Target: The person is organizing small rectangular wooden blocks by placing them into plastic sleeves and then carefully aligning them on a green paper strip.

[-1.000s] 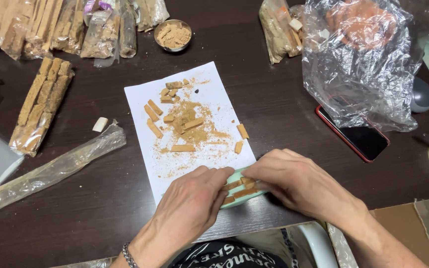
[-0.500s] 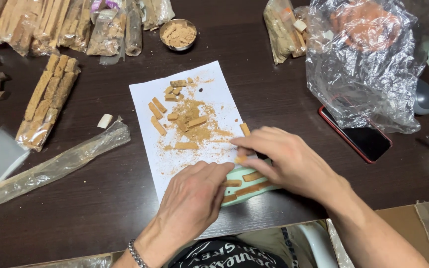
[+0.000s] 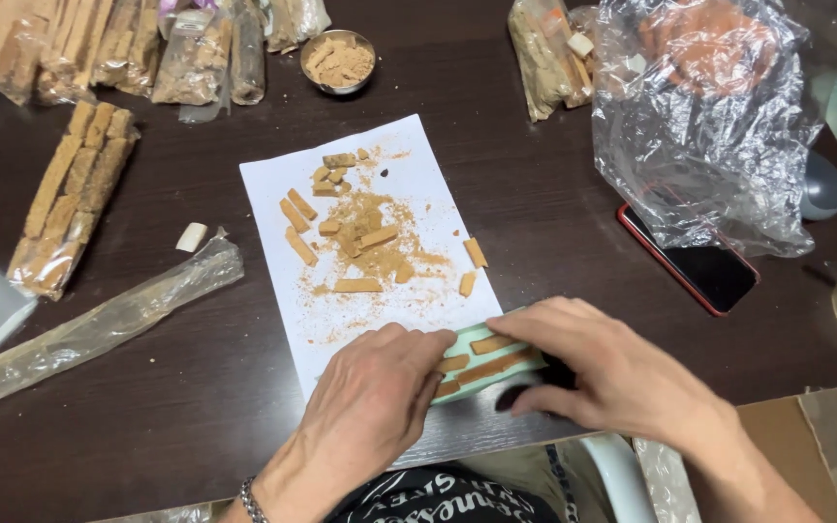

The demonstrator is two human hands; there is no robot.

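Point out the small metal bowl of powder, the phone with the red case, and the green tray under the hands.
metal bowl (image 3: 338,61), head view, on the tan powder inside.
phone (image 3: 704,271), head view, on its dark screen.
green tray (image 3: 477,360), head view, on the strip between both hands.

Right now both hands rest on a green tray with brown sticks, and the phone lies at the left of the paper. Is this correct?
Not quite: the head view shows the phone right of the paper. Both hands, left and right, do rest on the green tray with brown sticks.
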